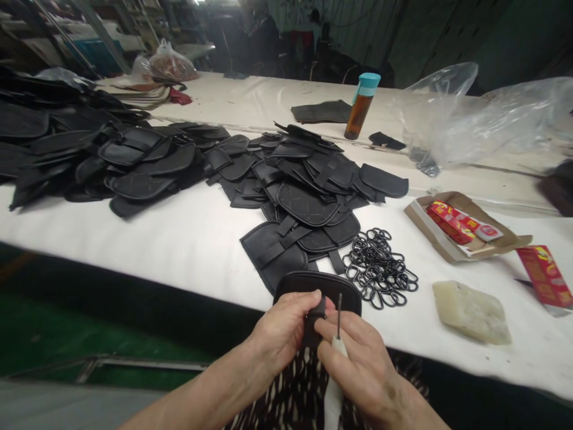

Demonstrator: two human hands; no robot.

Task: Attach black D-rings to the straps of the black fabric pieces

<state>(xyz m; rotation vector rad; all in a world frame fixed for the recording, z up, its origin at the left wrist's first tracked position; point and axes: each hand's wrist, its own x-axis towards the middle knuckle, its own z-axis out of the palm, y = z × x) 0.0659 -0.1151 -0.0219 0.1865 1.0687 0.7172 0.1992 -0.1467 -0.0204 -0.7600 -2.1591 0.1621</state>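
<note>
A black padded piece (329, 286) with a rounded top edge lies at the table's front edge. My left hand (284, 325) is closed on it, with the thumb pressed on a black strap (317, 310) at its middle. My right hand (358, 358) is wrapped round the white handle of an awl (339, 343), whose thin metal shaft points up and away. The fingertips of my right hand touch the strap's lower end. Just beyond the padded piece to the right is a pile of black metal rings (379, 269).
Piles of black leather pieces (308, 203) spread across the left and middle. On the right are an open cardboard box (447, 251), a yellowish block (472, 312) and a red box (544, 275). A bottle (360, 110) and clear plastic bags (483, 119) stand farther back.
</note>
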